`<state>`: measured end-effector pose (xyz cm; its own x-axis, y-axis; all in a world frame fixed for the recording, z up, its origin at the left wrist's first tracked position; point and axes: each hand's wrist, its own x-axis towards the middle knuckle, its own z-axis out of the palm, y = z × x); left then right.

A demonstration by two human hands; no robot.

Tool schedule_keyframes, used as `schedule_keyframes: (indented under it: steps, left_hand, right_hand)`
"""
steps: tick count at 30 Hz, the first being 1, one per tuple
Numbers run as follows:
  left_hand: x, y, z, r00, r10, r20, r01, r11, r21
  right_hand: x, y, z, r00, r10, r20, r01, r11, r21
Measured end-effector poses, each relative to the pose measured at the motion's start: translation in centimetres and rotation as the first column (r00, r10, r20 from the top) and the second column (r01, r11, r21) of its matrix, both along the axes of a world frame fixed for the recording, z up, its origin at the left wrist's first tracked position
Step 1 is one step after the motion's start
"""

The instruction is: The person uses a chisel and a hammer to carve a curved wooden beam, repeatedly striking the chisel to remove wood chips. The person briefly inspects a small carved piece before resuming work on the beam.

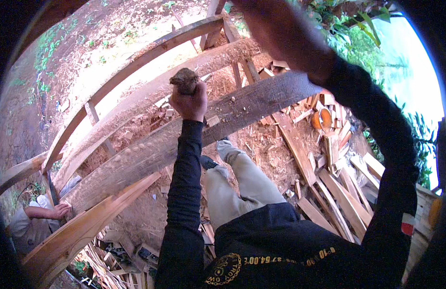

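My left hand is wrapped around a wooden tool handle with a frayed, mushroomed top, held upright against a long rough-cut plank that runs across the view. Pale chip marks and shavings dot the plank near the tool. Blurred and raised high above that plank at the top of the view is my right hand; what it holds, if anything, does not show. My legs in light trousers stand behind the plank.
Further curved timbers lie parallel beyond the plank. Offcuts and boards pile up on the right, around an orange bowl. Another person's hand rests on a timber at lower left. Wood chips cover the ground.
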<state>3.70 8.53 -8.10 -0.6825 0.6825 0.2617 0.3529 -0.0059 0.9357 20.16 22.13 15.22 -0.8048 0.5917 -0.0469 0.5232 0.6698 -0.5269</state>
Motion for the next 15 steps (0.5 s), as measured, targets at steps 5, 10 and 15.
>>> schedule_keyframes:
  steps: [5,10,15]
  left_hand:
    - [-0.6,0.0,-0.1,0.999,0.020,-0.028,-0.019,0.999,0.031]
    - [-1.3,-0.5,-0.1,1.000,-0.005,-0.010,0.005,1.000,0.029]
    - [0.1,0.2,-1.6,0.998,-0.010,-0.067,0.010,1.000,0.001]
  right_hand:
    - [-0.6,-4.5,-4.7,0.984,0.167,0.062,-0.171,0.784,0.596]
    - [-0.3,-1.3,-4.8,0.988,-0.001,-0.155,0.001,1.000,0.000]
    - [1.1,-1.5,-7.2,0.937,0.208,-0.281,0.042,0.732,0.680]
